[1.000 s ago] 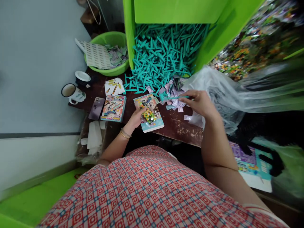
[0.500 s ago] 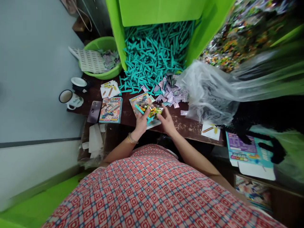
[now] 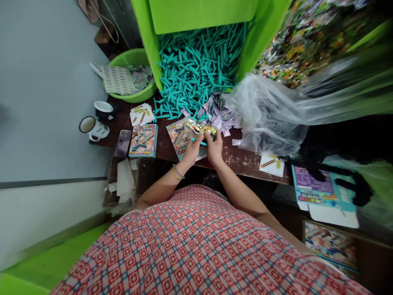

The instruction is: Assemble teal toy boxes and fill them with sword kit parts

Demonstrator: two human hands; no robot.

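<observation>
Hands: left hand (image 3: 192, 150) and right hand (image 3: 215, 148) together, clamped on a clear packet (image 3: 199, 127) of coloured pieces, apparently gripped from both sides to steady soft contents. Teal stick (image 3: 201, 142) at the fingers, partly hidden. Packet over a flat printed carton (image 3: 178, 137) on the desk (image 3: 235, 159), squarely before the body. Boxed set (image 3: 143, 141) and phone (image 3: 123, 142) to the left, seemingly clear of the hands. Lilac sachets (image 3: 222, 117) just beyond, likely for short reach. Teal pieces (image 3: 199, 61), heaped, spilling from a green bin (image 3: 201, 16), presumably for easy picking. Bulk packets (image 3: 302, 57), far right.
</observation>
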